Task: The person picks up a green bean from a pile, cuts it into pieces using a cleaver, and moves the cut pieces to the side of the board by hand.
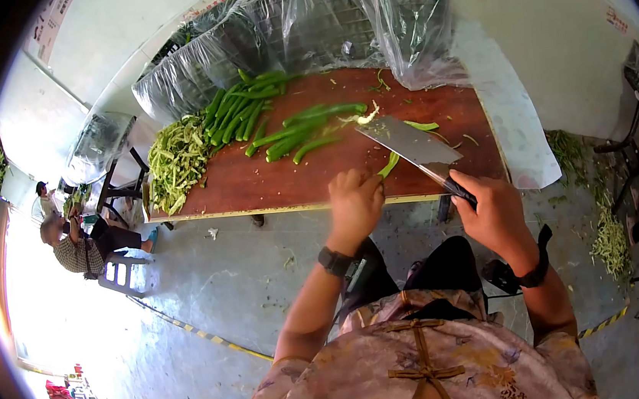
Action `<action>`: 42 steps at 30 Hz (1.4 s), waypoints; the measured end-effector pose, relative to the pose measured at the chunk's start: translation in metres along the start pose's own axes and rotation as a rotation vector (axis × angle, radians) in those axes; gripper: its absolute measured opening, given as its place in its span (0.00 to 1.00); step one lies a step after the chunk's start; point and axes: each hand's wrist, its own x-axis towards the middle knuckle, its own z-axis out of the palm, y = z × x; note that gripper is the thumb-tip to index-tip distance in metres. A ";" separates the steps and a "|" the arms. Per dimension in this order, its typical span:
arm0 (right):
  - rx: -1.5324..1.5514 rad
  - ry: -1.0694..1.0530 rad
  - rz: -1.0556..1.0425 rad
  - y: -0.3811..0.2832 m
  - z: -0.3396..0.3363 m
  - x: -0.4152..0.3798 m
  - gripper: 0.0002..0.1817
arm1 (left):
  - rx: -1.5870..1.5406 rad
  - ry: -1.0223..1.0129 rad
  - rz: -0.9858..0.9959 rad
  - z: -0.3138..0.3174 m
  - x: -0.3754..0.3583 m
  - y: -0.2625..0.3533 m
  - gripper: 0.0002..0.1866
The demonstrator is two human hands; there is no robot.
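My right hand (490, 212) is wrapped around the black handle of a cleaver (416, 144), whose wide blade lies low over the wooden tabletop (287, 179), pointing away and to the left. Closed fingers of my left hand (357, 202) pinch a short green stalk piece (389, 164) near the table's front edge, just left of the blade. Beyond that hand lie several loose green stalks (302, 133), slightly blurred. Pale frayed scraps (367, 116) sit by the blade's tip, and a green sliver (421, 125) lies behind it.
Stacked green stalks (238, 111) and a heap of pale green peelings (179, 159) occupy the table's left side. Plastic-draped crates (303, 28) line the back. A seated person (74, 246) is at far left. Peelings (608, 237) litter the floor at right.
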 end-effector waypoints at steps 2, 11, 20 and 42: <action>-0.046 -0.028 0.017 -0.006 -0.013 -0.008 0.19 | 0.010 0.004 0.006 0.002 0.000 0.002 0.09; -0.156 -0.150 0.092 -0.017 -0.049 -0.058 0.21 | -0.008 0.018 0.043 0.011 0.001 0.027 0.10; -0.304 -0.256 0.065 -0.032 -0.036 -0.056 0.22 | -0.029 0.031 0.065 0.015 0.001 0.029 0.10; -0.439 -0.012 -0.306 0.005 0.034 0.051 0.19 | -0.103 0.131 0.069 0.021 0.001 0.016 0.11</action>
